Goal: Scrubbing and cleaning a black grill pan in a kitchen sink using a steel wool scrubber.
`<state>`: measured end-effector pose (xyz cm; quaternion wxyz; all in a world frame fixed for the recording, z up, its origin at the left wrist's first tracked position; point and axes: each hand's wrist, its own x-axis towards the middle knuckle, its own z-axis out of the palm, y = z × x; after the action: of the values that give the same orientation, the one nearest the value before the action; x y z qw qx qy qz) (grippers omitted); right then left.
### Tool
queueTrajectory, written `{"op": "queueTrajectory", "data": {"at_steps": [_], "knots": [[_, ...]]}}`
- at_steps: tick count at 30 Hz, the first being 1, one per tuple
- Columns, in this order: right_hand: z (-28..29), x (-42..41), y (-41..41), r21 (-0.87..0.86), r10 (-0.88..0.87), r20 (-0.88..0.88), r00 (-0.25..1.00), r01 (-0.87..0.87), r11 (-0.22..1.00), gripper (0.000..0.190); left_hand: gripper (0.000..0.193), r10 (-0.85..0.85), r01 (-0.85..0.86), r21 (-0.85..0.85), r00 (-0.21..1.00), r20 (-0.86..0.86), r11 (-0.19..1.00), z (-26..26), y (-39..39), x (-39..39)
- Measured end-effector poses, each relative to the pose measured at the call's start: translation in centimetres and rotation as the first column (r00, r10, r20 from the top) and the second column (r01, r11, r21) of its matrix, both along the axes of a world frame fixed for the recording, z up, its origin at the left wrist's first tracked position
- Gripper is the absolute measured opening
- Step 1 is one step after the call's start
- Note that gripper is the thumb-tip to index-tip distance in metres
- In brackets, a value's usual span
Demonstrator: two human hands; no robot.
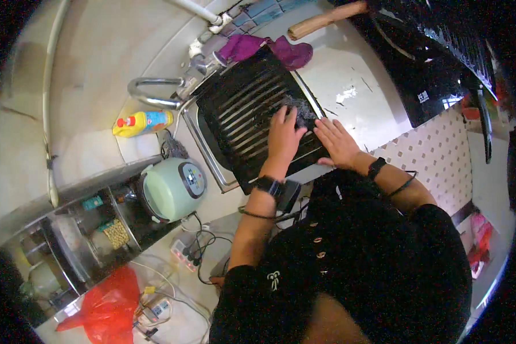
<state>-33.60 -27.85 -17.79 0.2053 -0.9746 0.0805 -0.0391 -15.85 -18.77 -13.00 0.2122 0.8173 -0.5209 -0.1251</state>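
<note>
A black slatted metal panel (249, 124) lies tilted across the steel sink (223, 176), hiding most of the basin. My left hand (282, 137) is over the panel's right half, fingers bent and thumb apart. Between its thumb and fingertips sits a dark grey mesh clump, apparently a steel wool scourer (302, 111). On the panel's right edge rests my right hand (337, 144), its fingers together on top and its thumb by the near corner. What lies under both palms is hidden.
Behind the sink are a chrome faucet (155, 92) and a purple cloth (299, 53). A yellow bottle (144, 122), another scourer (175, 148) and a pale green rice cooker (172, 189) stand left. A wooden rod (327, 20) lies beyond; a power strip (182, 253) trails cords.
</note>
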Motion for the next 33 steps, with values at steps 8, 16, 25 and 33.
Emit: {"op": "queueTrajectory", "data": {"at_steps": [8,16,25,33], "knots": [[-1.2,-0.9,-0.4,-0.004,0.028,-0.01,1.0,-0.028,1.0,0.086,0.036,-0.132,0.128,0.048,0.988,0.077,0.991,-3.5,-3.9,0.6],[0.2,-0.1,-0.4,0.02,0.042,-0.095,0.995,-0.04,0.999,0.087,0.022,-0.026,0.056,-0.105,0.965,0.261,0.993,-4.7,-9.2,6.4],[0.3,-0.7,-0.8,-0.008,0.032,-0.078,0.996,-0.032,0.999,0.086,0.012,0.212,-0.177,-0.153,0.941,0.264,0.972,-6.2,-16.2,12.5],[0.8,-0.4,-0.6,-0.028,0.031,-0.124,0.992,-0.035,0.999,0.086,0.013,0.005,0.073,-0.378,0.98,0.201,0.923,-7.0,-14.8,13.5]]}}
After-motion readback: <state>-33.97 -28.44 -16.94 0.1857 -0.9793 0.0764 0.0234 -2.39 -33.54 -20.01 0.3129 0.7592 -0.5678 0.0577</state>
